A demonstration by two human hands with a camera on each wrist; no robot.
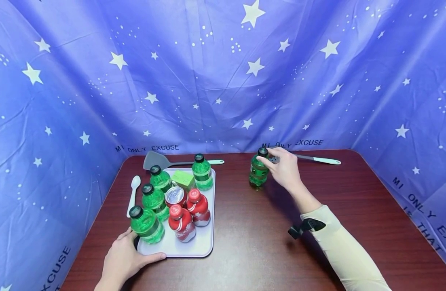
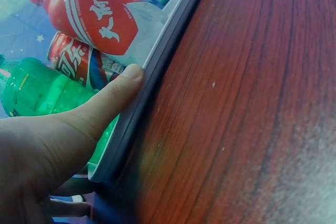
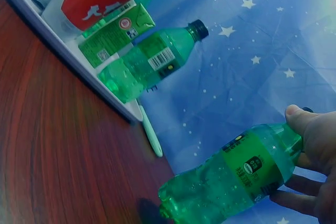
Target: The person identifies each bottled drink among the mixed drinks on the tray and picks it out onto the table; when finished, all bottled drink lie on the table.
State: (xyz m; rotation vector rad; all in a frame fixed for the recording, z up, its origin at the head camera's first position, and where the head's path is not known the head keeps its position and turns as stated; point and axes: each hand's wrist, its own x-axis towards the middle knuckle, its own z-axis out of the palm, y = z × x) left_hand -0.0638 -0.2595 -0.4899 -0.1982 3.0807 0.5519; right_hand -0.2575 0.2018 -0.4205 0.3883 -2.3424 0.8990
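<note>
Green plastic is showing between the thumb and fingers of the right hand (image 1: 284, 167), which is pinching a bottle (image 1: 258, 173) by its upper part. The left hand (image 1: 122, 252) is spreading wide around the near left corner of a tray (image 1: 172, 247), its thumb lying straight along the rim and its other fingers partly hiding at the side.

A glossy red-brown table (image 1: 244, 242) with dark wood grain is lying below. Blue cloth (image 1: 208, 87), printed with pale stars and black lettering, is hanging behind it and along both sides.

The held bottle is standing nearly upright in the grip, right of the tray and near the table's back edge; I cannot tell whether its base is touching the wood. It is showing clear green sides, a black cap and a green label with dark print.

The pale tray is holding four more green bottles (image 1: 146, 228), three lining its left side and one standing at the far right corner. A green carton (image 1: 182, 180), a can (image 1: 176, 197) and two red bottles (image 1: 182, 226) are sharing the rest. A white spoon (image 1: 132, 198) is lying left of the tray, a grey spatula (image 1: 159, 160) behind it.
</note>
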